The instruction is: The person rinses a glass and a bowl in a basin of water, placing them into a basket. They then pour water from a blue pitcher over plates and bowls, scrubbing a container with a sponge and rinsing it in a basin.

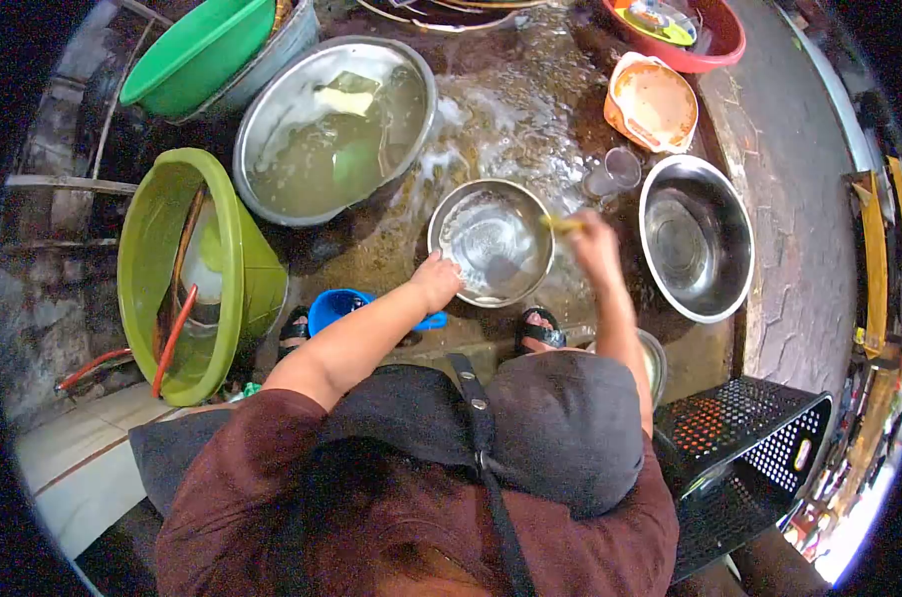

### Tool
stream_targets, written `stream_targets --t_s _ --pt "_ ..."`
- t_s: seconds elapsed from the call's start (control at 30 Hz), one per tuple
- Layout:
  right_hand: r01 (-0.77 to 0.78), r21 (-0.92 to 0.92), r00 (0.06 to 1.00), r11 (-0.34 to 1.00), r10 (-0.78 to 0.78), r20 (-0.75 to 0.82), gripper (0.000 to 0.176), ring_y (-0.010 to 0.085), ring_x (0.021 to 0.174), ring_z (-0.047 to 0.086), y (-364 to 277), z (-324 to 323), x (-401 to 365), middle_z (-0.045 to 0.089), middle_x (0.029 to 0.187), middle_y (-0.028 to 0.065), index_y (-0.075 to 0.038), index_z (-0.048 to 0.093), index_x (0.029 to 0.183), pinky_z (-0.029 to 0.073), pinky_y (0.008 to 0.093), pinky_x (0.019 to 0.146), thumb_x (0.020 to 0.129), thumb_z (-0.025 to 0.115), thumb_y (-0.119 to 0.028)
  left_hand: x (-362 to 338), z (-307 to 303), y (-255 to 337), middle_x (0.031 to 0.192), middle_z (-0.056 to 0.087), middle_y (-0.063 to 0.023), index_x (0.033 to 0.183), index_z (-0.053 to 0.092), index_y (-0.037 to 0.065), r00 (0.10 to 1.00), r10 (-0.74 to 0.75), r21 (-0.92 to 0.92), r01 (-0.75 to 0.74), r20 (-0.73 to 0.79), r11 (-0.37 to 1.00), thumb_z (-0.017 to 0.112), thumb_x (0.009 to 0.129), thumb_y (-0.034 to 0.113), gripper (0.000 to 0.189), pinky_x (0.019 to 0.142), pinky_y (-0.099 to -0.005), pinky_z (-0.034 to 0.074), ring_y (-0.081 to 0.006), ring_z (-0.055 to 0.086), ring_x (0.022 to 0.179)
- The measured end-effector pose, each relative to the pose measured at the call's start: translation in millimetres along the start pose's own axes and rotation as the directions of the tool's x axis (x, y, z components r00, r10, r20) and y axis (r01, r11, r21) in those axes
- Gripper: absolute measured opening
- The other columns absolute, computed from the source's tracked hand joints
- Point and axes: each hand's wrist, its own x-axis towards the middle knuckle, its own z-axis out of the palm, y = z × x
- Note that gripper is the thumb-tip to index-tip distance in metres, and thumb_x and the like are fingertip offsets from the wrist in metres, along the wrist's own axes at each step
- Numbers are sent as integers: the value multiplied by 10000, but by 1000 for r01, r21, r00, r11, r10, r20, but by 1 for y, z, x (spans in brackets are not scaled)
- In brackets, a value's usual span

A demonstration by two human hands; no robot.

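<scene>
A round metal basin (492, 237) with suds inside sits on the wet floor in front of me. My left hand (439, 280) is closed on its near left rim. At the basin's right edge, my right hand (594, 249), slightly blurred, grips a small yellow sponge (564, 226) that overlaps the rim in this view. Right of that hand stands a larger shiny metal basin (682, 239). A clear plastic cup (615, 173) lies beyond the hand. Just left of my left forearm is a blue dipper (337, 304).
A large grey tub (247, 159) of cloudy water stands ahead left, near a green basin (187, 60) and an olive tub (234, 269) with a red hose (175, 338). An orange basin (655, 104) and a red basin (724, 40) are ahead right. A black crate (739, 428) sits at my right.
</scene>
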Motion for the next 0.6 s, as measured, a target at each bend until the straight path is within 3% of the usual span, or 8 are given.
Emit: stream_targets --t_s 0.1,0.17,0.27,0.37,0.43,0.5,0.57,0.6 --pt "255 -370 863 894 -383 -329 294 342 893 557 8 -39 53 572 946 164 -33 551 1002 462 387 766 711 586 -58 1 16 -10 967 580 -85 902 626 140 998 -36 53 38 -47 998 497 768 152 187 933 -466 346 -240 529 1008" --pt "104 -518 920 849 -280 -276 314 345 956 521 18 -42 82 535 1034 189 -30 511 1010 430 420 808 713 607 -66 3 16 -12 1030 548 -98 1004 590 125 995 -85 -43 82 -51 996 518 776 160 242 953 -489 326 -267 495 1047" --pt "192 -784 898 590 -427 -101 461 325 991 522 60 -31 99 536 1083 183 11 520 1029 410 427 830 663 684 -216 1 -11 -3 1035 532 -113 1013 579 112 991 -113 -153 101 -69 983 545 781 176 243 959 -472 326 -265 499 1037" --pt "6 -717 987 697 -118 -106 269 314 909 582 78 -16 112 626 889 160 -44 604 902 366 508 848 743 589 -260 5 -25 1 1014 525 -132 1040 571 99 982 -118 -393 51 -148 918 558 811 229 263 959 -445 333 -283 489 1039" --pt "106 -711 946 695 -290 -143 116 291 797 596 86 -2 101 630 804 117 -76 560 851 342 491 836 763 522 -141 17 -30 5 1087 510 -158 1062 570 107 942 -275 -747 42 -192 664 561 826 267 285 949 -421 343 -320 462 1093" --pt "67 -630 982 774 -162 -95 178 306 819 588 53 7 80 629 809 128 -55 557 880 320 490 844 745 570 -170 33 -39 5 1156 471 -164 1151 482 99 899 -343 -785 -1 -271 619 604 794 286 421 962 -420 335 -325 447 1114" --pt "159 -570 964 806 -251 -85 268 314 860 572 2 11 47 624 847 150 -26 577 914 308 487 867 732 611 -220 48 -47 5 1295 393 -176 1329 304 82 779 -502 -853 -77 -375 516 691 730 325 754 988 -418 319 -336 418 1155" --pt "210 -552 927 807 -345 -151 289 305 796 592 -2 18 38 631 818 156 -26 602 896 351 467 834 722 636 -254 51 -56 3 1295 393 -176 1329 304 82 782 -497 -854 -84 -376 513 691 730 325 754 988 -418 319 -336 418 1155"
